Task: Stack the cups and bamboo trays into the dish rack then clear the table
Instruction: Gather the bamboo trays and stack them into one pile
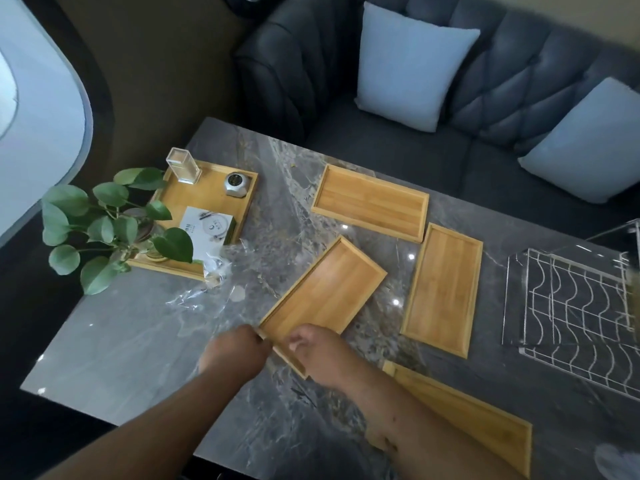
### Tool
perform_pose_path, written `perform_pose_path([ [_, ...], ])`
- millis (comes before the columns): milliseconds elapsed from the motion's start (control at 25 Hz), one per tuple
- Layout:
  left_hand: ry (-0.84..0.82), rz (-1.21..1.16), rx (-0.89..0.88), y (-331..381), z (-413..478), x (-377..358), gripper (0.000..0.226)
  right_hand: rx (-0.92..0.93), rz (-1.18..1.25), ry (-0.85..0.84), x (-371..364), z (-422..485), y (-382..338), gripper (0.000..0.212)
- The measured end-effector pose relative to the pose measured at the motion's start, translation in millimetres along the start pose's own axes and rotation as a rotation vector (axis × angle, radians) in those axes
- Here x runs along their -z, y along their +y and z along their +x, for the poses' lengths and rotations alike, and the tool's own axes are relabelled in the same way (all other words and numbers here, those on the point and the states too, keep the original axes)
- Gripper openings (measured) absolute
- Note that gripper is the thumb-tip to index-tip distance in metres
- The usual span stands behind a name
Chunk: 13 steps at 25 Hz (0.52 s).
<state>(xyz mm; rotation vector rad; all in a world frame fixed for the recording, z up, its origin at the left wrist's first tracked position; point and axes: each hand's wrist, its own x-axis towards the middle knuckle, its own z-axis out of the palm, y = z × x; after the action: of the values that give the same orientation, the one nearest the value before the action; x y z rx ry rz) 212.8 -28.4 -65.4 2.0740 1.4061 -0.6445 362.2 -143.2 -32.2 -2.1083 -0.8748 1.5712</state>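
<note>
Several empty bamboo trays lie on the grey marble table point(138, 334). My left hand point(235, 351) and my right hand point(322, 355) both grip the near end of the middle tray point(329, 289), which lies at an angle. Another tray point(370, 202) lies flat farther back, and one point(443, 289) to the right. A further tray point(478, 420) sits under my right forearm near the front edge. The white wire dish rack point(575, 306) stands at the right edge. No cups are visible.
At back left a larger bamboo tray point(211, 199) carries a clear glass container point(181, 166), a small metal jar point(236, 184), a white box point(207, 230) and a leafy plant point(104, 226). Crumpled clear plastic point(214, 275) lies beside it. A dark sofa with pale cushions point(412, 67) stands behind.
</note>
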Motion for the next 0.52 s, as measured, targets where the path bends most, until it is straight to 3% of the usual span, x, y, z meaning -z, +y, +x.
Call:
perform_pose_path([
  [120, 0.077, -0.03, 0.025, -12.5, 10.6, 2.4, 0.045, 0.091, -0.275, 0.305, 38.4, 3.5, 3.3, 0.04],
  [200, 0.117, -0.068, 0.067, -19.7, 16.1, 6.7, 0.04, 0.044, -0.441, 0.433, 67.4, 9.2, 9.2, 0.051],
  [360, 0.131, -0.146, 0.175, -38.0, 24.7, 14.1, 0.032, -0.151, -0.438, 0.37, 92.9, 21.9, 20.5, 0.066],
  [520, -0.063, -0.154, 0.103, -39.2, 24.7, 3.3, 0.03, -0.166, -0.422, 0.309, 90.6, 27.7, 24.0, 0.069],
])
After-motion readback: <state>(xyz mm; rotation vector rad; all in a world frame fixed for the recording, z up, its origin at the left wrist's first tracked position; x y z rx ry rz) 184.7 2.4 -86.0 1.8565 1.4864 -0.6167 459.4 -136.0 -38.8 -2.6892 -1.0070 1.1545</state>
